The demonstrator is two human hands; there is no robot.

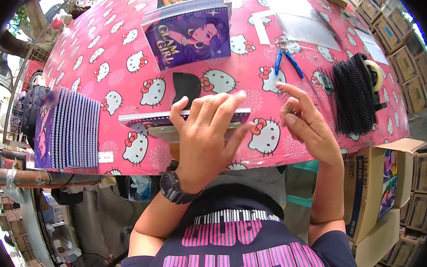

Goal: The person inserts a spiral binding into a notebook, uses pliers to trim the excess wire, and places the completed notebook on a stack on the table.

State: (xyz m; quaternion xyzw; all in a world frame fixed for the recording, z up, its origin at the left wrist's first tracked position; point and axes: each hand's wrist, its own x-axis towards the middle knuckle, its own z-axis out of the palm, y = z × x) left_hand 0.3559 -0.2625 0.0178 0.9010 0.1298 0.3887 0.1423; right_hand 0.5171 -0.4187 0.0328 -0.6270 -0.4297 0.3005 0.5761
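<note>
- The thin rectangular notebook with white page edges and a dark purple cover (141, 122) is directly beneath the left grip, held up on edge; its exact tilt is hard to tell. Its long axis runs roughly left to right, toward the right hand's side.
- The left hand (205, 128) is the nearer one: its grip is closed on the notebook, fingers over the upper edge, thumb on the near side toward the right end.
- The right hand (308, 122) hangs apart from the notebook, right of the left grip, index finger extended, the others curled toward the thumb; whether it pinches something thin, I cannot tell.
- Just beyond the left grip, a flat black piece (186, 87) lies on the pink cat-print bench (256, 97); farther beyond stands a purple-covered notebook stack (188, 38).
- Beyond the right grip lie blue-handled pliers (278, 63); to its right, a bundle of black mesh-like coils (351, 101).
- Well left of the left grip sits a spiral-bound notebook pile (76, 130).
</note>
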